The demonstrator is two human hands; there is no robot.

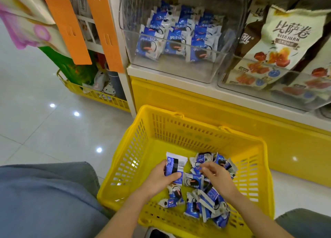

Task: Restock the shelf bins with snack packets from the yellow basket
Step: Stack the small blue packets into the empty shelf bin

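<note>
Fingers of left hand (159, 179) clamp blue-white packet (175, 164), right hand (217, 176) curled — grip unclear

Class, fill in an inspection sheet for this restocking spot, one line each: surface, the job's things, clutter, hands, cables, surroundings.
Surface: glossy white tiled floor; the yellow slotted plastic basket stands on it before the shelf.
Job's things: blue-and-white snack packets lie loose in the basket; more lie in rows in the clear plastic shelf bin, with room at its front.
Clutter: second yellow basket of soft toys at the left; orange hanging strips.
Hands: left hand grips a packet, barcode side up; right hand has its fingers curled over the pile, grip unclear.
Cables: nothing seen.
Surroundings: neighbouring clear bin with cream pizza-roll bags; yellow shelf base.
</note>
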